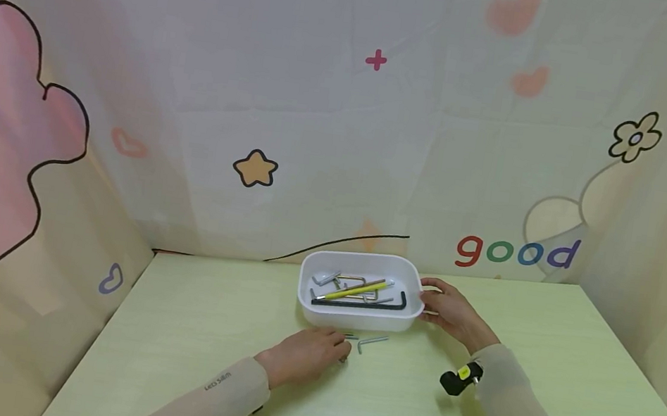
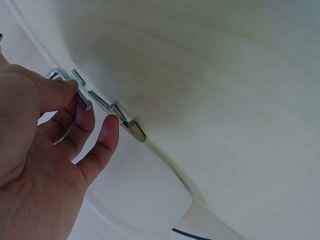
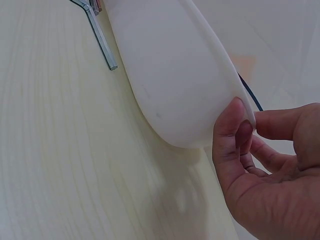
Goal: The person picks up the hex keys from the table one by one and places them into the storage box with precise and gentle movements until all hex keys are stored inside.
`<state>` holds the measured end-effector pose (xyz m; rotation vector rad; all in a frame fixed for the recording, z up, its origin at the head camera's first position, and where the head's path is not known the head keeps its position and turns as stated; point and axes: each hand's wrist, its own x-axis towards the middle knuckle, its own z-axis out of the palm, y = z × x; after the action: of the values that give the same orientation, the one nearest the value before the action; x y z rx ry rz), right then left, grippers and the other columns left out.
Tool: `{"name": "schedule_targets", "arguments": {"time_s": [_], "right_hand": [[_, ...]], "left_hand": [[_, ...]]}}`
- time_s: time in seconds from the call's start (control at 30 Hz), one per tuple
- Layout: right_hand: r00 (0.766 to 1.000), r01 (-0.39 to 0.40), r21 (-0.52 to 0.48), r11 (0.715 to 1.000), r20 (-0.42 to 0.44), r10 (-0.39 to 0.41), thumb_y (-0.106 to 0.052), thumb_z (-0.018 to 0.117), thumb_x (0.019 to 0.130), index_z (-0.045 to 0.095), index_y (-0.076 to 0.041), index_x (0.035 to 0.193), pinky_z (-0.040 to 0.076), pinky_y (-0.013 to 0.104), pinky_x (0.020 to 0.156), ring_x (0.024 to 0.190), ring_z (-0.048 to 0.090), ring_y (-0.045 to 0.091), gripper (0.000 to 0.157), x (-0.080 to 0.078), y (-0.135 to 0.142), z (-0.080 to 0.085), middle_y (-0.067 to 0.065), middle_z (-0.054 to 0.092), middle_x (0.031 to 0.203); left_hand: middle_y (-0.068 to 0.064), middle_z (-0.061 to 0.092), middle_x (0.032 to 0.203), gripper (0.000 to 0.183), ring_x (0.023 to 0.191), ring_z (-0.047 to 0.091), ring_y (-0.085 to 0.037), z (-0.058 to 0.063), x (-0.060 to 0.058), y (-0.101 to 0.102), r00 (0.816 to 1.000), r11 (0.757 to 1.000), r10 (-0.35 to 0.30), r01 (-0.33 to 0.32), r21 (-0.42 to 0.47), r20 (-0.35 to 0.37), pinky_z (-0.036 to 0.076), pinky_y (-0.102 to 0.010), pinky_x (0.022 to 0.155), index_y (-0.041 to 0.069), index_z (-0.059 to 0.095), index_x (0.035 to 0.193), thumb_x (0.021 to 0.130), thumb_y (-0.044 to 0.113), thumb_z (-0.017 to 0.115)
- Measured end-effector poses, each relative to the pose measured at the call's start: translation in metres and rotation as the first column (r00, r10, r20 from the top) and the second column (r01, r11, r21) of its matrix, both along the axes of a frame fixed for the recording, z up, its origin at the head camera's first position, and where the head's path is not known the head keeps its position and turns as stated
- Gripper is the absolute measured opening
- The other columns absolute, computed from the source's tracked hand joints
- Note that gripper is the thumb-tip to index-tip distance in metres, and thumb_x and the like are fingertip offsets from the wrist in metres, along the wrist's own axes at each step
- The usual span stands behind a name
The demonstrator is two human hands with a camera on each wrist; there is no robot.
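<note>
Between thumb and fingers my left hand (image 1: 306, 353) pinches a small silver hex key (image 2: 86, 101), just in front of the white plastic tray (image 1: 356, 321). On the table by the tray's near wall lie several more hex keys (image 1: 374, 341), partly hidden by that hand in the head view. At the tray's right end, my right hand (image 1: 449, 313) grips the rim, thumb on one side and fingers on the other. Inside the tray are a long black hex key (image 1: 358, 304), a yellow pen-like stick (image 1: 354, 291) and several smaller metal hex keys.
The tray stands near the back edge of the pale wooden table (image 1: 394, 415). Behind it hangs a printed curtain (image 1: 322, 107) with hearts, a star and the word "good". A black device with a yellow label (image 1: 462, 377) is on the right wrist.
</note>
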<state>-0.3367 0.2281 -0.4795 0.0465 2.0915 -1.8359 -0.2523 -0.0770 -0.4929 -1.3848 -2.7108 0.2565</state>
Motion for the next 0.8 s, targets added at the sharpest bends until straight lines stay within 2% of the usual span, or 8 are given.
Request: {"name": "schedule_targets", "arguments": {"time_s": [0.27, 0.37, 0.53, 0.8], "right_hand": [[1.0, 0.008, 0.009, 1.0, 0.003, -0.008, -0.012, 0.044, 0.103, 0.03, -0.005, 0.149, 0.055, 0.023, 0.078, 0.096, 0.057, 0.02, 0.048, 0.001, -0.001, 0.002, 0.02, 0.048, 0.133], [1.0, 0.01, 0.018, 1.0, 0.008, -0.01, -0.012, 0.044, 0.103, 0.03, -0.005, 0.149, 0.055, 0.023, 0.078, 0.097, 0.056, 0.021, 0.049, 0.002, -0.001, 0.002, 0.02, 0.048, 0.133], [1.0, 0.008, 0.021, 1.0, 0.008, -0.008, -0.013, 0.045, 0.103, 0.03, -0.005, 0.149, 0.055, 0.023, 0.079, 0.099, 0.056, 0.023, 0.049, 0.001, -0.001, 0.002, 0.021, 0.047, 0.135], [1.0, 0.007, 0.014, 1.0, 0.001, -0.007, -0.012, 0.044, 0.102, 0.03, -0.005, 0.148, 0.055, 0.023, 0.078, 0.099, 0.056, 0.023, 0.049, 0.001, -0.001, 0.002, 0.021, 0.045, 0.137]], "left_hand": [[0.004, 0.059, 0.116, 0.031, 0.106, 0.055, -0.012, 0.011, -0.002, -0.003, 1.0, 1.0, -0.006, 0.007, 0.014, -0.023, 0.051, -0.024, 0.097, 0.019, 0.057, 0.122, 0.093, 0.007, 0.061], [0.004, 0.058, 0.113, 0.035, 0.105, 0.054, -0.011, 0.016, -0.001, -0.004, 0.999, 1.0, -0.01, 0.01, 0.008, -0.046, 0.051, -0.024, 0.097, 0.018, 0.055, 0.124, 0.091, 0.007, 0.064], [0.003, 0.057, 0.112, 0.035, 0.102, 0.054, -0.012, 0.022, -0.002, -0.006, 0.997, 1.0, -0.008, 0.01, 0.016, -0.081, 0.051, -0.023, 0.095, 0.017, 0.054, 0.124, 0.091, 0.008, 0.065], [0.003, 0.058, 0.118, 0.036, 0.108, 0.054, -0.014, 0.033, -0.002, -0.01, 0.993, 1.0, 0.012, -0.009, 0.03, -0.116, 0.053, -0.026, 0.093, 0.019, 0.053, 0.124, 0.091, 0.01, 0.067]]}}
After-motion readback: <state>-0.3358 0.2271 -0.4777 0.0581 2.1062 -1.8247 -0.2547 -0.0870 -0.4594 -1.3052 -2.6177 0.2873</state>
